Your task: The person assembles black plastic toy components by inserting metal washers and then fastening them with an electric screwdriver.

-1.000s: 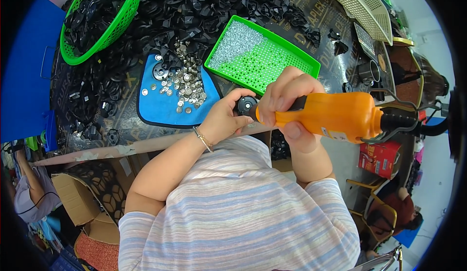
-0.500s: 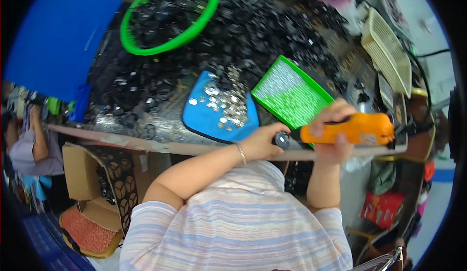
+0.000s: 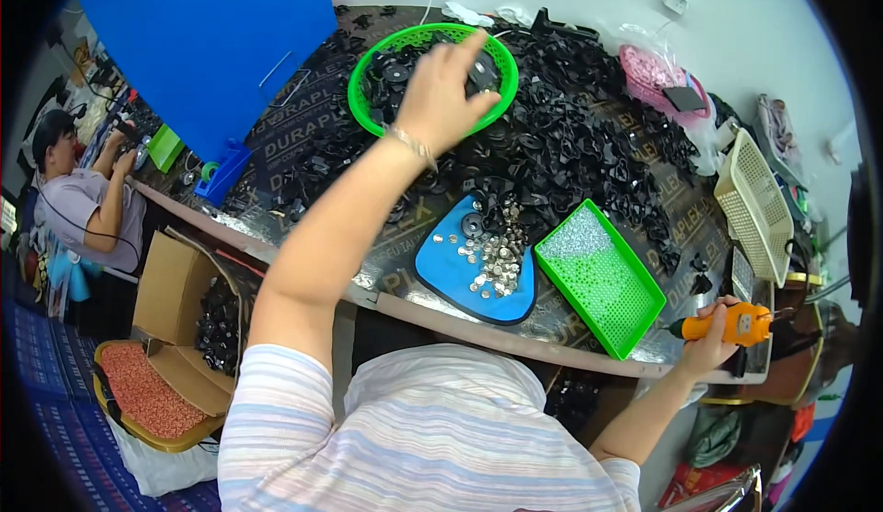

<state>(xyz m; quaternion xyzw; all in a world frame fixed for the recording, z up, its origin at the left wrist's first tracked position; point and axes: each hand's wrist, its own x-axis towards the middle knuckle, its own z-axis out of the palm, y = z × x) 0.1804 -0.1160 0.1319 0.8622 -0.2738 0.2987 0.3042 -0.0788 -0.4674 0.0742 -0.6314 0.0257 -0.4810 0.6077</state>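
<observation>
Left hand fingers: the left hand (image 3: 443, 91) is stretched out over the round green basket (image 3: 371, 118) near the table's far edge; its fingertips pinch a round black part (image 3: 482, 72) above the basket's right side.
Right hand fingers: the right hand (image 3: 706, 345) is curled tight around the orange power screwdriver (image 3: 739, 324) at the table's near right corner, tip pointing left.
Basket contents: black plastic parts, heaped loosely.
Blue tray (image 3: 449, 277): near the table's near edge, between the two hands, carrying a scatter of small silver pieces (image 3: 497, 259).
Green rectangular tray (image 3: 636, 312): just right of the blue tray, holding tiny pale bits.
Table (image 3: 276, 149): dark top, strewn across its middle and far right with a pile of black parts (image 3: 589, 158).
Cream basket (image 3: 756, 207): at the right edge.
Blue board (image 3: 207, 43): standing at the far left corner.
Cardboard box (image 3: 175, 296): below the table's left edge.
Another person (image 3: 78, 199): seated far left, apart.
</observation>
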